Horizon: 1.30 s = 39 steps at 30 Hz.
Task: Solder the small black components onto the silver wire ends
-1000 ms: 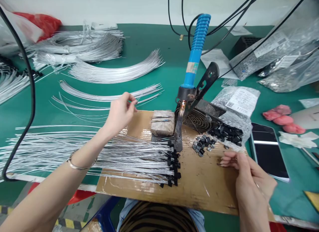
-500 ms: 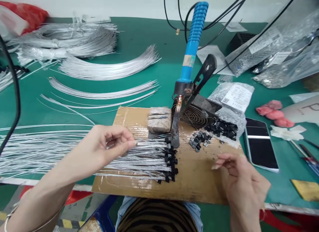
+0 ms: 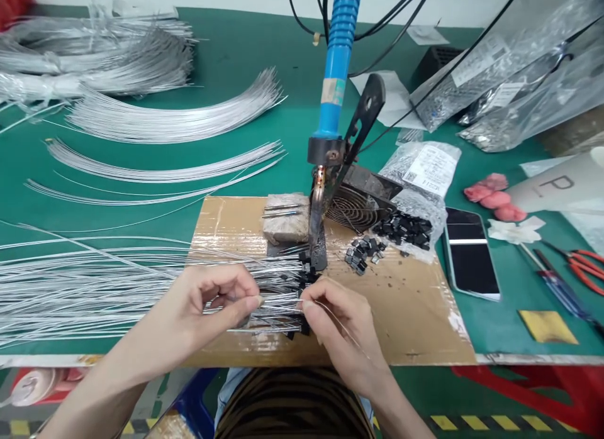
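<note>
Right hand [image 3: 340, 326] has moved leftward, fingers partly hiding a thin wire [image 3: 348, 332].

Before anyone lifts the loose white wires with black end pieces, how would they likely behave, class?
The white wires would likely flex, being long, thin and bowed in places. They might splay or tangle, as many cross and no tie shows. The black end pieces may catch on one another, being crowded together.

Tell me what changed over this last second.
The left hand came back toward the body from the loose wires to above the wire pile, seemingly drawing a strand along. The right hand swung left across the cardboard, close to the left. Iron and phone stayed put.
</note>
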Tool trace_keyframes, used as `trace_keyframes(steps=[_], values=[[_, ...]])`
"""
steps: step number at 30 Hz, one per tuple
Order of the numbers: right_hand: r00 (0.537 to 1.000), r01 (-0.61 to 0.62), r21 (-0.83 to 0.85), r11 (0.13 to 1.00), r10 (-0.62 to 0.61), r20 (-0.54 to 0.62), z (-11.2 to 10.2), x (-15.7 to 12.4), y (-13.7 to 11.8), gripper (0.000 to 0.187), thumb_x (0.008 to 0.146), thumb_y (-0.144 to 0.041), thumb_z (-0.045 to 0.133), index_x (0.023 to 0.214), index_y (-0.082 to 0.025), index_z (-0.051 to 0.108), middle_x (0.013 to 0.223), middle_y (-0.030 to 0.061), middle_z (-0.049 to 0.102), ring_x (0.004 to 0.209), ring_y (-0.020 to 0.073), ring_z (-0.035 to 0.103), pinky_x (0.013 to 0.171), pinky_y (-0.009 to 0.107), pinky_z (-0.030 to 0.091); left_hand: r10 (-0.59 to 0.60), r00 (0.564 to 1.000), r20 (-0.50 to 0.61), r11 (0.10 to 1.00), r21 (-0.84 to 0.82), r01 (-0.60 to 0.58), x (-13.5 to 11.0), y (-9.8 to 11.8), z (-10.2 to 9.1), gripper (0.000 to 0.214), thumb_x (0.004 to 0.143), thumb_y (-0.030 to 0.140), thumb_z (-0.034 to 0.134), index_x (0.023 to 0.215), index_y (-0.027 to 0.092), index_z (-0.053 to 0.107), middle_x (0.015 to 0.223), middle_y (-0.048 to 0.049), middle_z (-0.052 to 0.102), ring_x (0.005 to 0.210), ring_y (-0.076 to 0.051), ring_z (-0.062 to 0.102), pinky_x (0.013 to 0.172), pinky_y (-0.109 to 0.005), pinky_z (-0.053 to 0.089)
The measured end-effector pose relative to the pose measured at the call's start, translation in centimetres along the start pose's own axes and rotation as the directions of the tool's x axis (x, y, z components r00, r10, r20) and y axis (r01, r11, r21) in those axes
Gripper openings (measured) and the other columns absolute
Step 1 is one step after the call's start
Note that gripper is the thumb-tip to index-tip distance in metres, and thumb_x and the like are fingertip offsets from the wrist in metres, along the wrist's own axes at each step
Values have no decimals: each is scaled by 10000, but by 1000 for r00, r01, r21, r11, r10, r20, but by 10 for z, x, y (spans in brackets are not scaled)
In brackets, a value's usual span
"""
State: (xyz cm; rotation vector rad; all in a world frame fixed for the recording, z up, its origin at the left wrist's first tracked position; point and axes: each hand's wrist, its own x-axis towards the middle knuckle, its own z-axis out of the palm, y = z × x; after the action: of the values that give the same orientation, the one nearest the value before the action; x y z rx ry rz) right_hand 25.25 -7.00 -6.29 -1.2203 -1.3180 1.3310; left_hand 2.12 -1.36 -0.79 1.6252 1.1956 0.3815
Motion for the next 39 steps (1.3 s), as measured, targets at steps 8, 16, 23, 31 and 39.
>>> trace_keyframes(steps=[8, 16, 23, 31, 39], values=[[990, 126, -78, 989, -131, -61, 2, 0, 5, 192, 992, -201, 692, 803, -209, 656, 734, -51, 586, 653, 100, 518, 604, 238, 385, -73, 992, 105, 988, -130, 87, 1, -5, -2, 296, 1015, 393, 631, 793, 201, 662, 656, 46, 524, 595, -107, 418, 536, -222, 313], [963, 259, -159, 953, -267, -30, 1, -2, 7, 169, 1012, -118, 611, 870, -210, 605, 782, -31, 540, 714, 127, 513, 651, 269, 388, -42, 998, 48, 996, 78, 38, -2, 2, 14, 181, 1026, 410, 620, 1069, 257, 706, 892, -5, 711, 812, -170, 626, 704, -266, 452], [945, 286, -226, 931, -314, -98, -1, -5, 12, 171, 1015, -104, 597, 880, -208, 615, 771, -26, 544, 700, 129, 516, 641, 270, 395, -5, 1000, -2, 999, 51, 5, 4, 10, 55, 252, 1068, 358, 525, 920, 225, 680, 742, 23, 602, 688, -150, 517, 636, -281, 386], [928, 7, 210, 978, 72, -366, -7, -6, 19, 283, 1069, -360, 597, 861, -203, 707, 701, -31, 568, 489, 90, 505, 477, 236, 427, -144, 990, -3, 953, -269, 138, 16, 10, 56, 289, 1008, 392, 622, 817, 177, 654, 680, 32, 513, 608, -116, 384, 543, -250, 279], [926, -48, 416, 908, 197, -321, -15, -8, 15, 461, 1100, -467, 493, 957, -192, 834, 750, 46, 699, 603, 147, 653, 545, 259, 565, -113, 989, -96, 954, -288, 81, 20, 2, 55, 212, 973, 328, 690, 824, 189, 745, 688, 9, 627, 628, -118, 499, 569, -239, 359]])
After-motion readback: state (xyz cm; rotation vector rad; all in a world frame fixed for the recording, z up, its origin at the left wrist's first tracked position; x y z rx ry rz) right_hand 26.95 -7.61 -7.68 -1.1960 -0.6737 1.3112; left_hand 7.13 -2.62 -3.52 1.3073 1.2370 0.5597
